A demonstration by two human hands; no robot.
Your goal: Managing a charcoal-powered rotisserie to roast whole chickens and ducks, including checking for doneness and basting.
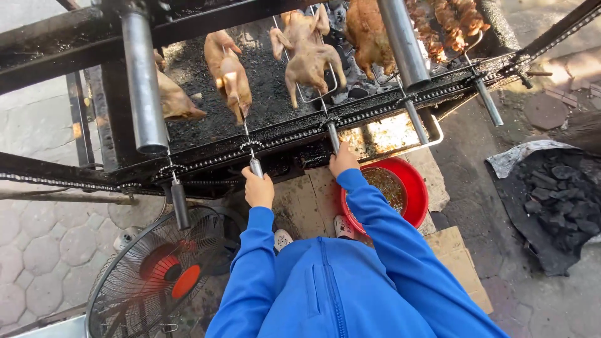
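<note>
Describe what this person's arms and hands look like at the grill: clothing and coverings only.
Both arms are covered by long sleeves of a bright blue zip-front jacket, the zipper running down the chest. The left sleeve and right sleeve end at snug cuffs at the wrists. The left hand and right hand are bare: no gloves, and no rings or watch visible.

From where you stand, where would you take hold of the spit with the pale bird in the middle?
Probably by its grey handle, the end that pokes out past the chain rail toward the person. Come from the near side, from below the rail: the bird sits over the coals, while the handle hangs clear. The right hand is already at that end.
</note>
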